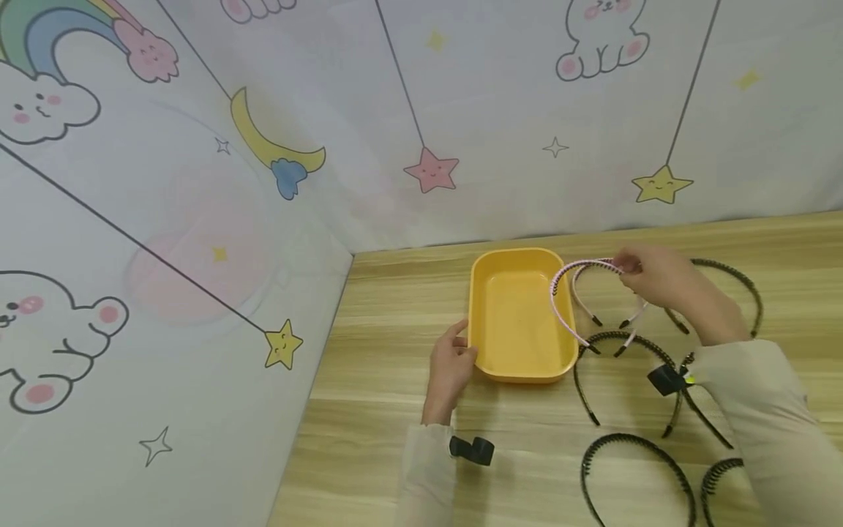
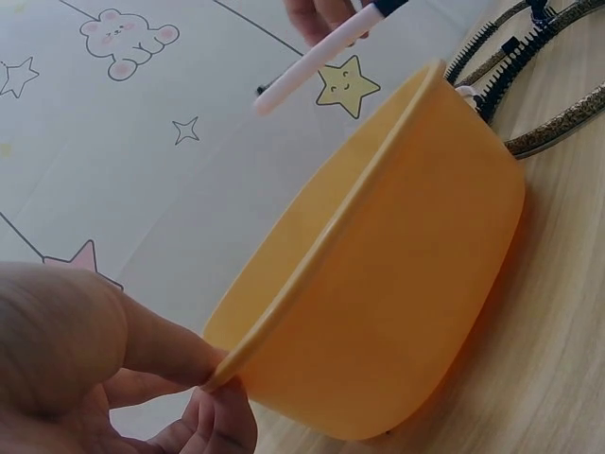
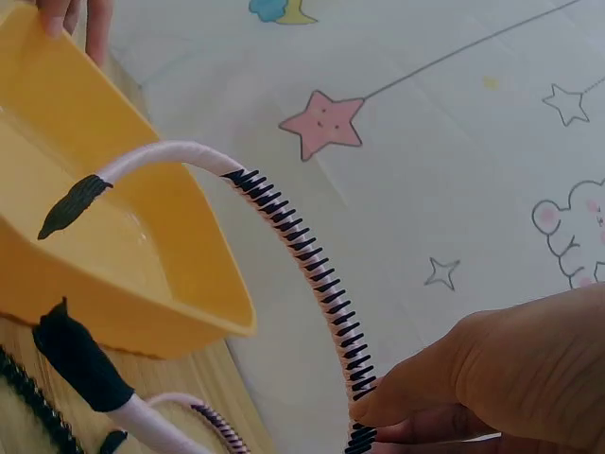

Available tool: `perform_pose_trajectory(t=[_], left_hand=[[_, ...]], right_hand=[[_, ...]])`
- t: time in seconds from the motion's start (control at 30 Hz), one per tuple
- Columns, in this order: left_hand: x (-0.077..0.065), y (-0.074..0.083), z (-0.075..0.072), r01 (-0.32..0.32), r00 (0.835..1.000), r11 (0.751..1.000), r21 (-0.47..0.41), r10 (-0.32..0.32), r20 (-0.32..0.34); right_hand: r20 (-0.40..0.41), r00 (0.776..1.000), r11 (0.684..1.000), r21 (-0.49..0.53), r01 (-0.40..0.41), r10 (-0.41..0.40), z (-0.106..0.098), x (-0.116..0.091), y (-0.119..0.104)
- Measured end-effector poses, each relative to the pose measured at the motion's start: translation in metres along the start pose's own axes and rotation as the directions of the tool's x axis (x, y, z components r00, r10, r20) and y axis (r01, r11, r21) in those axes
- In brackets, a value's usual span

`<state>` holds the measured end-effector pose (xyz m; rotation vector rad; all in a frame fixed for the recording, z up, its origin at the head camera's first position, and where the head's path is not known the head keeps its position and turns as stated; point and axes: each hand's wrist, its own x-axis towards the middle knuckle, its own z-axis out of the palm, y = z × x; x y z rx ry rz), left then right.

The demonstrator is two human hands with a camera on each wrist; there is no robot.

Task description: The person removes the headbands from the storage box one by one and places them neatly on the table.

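Note:
My left hand [image 1: 451, 369] pinches the rim of a yellow plastic basin [image 1: 520, 315] between thumb and fingers, at its left side. The basin stands upright on the table with nothing in it. Raised just right of the basin, a pale pink toothed headband [image 3: 175, 151] is pinched at its top by my right hand [image 1: 678, 289]. Its dark-tipped ends point down, and in the head view it overlaps the basin's right rim. Behind it, a second pink headband [image 1: 581, 300] lies on the table, partly hidden.
Several dark toothed headbands lie right of the basin: one with a bronze sheen [image 1: 619, 335], a black one [image 1: 626, 437] nearer me, and one behind my right wrist [image 1: 744, 278]. A patterned cloth wall [image 1: 487, 212] rises behind and at the left of the wooden table [image 1: 388, 315].

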<state>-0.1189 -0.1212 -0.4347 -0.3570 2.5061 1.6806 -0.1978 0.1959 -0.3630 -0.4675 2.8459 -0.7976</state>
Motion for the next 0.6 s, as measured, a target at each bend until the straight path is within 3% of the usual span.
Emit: perform_pose_trajectory(t=[0.27, 0.4, 0.53, 0.6], left_hand=[[0.000, 0.000, 0.000, -0.004, 1.000, 1.000, -0.002, 0.004, -0.006], [0.000, 0.000, 0.000, -0.007, 1.000, 1.000, -0.003, 0.007, -0.016], [-0.001, 0.000, 0.002, -0.018, 1.000, 1.000, -0.007, 0.018, -0.014], [-0.002, 0.001, 0.002, -0.022, 1.000, 1.000, -0.009, 0.022, -0.011]], right_hand=[[-0.033, 0.999, 0.997, -0.069, -0.027, 0.025, -0.013, -0.019, 0.051], [-0.024, 0.997, 0.993, -0.095, -0.077, 0.075, -0.019, -0.032, 0.079], [-0.061, 0.987, 0.982, -0.113, -0.152, 0.145, -0.025, -0.050, 0.110], [-0.124, 0.977, 0.979, -0.091, -0.183, 0.171, -0.023, -0.059, 0.137]])
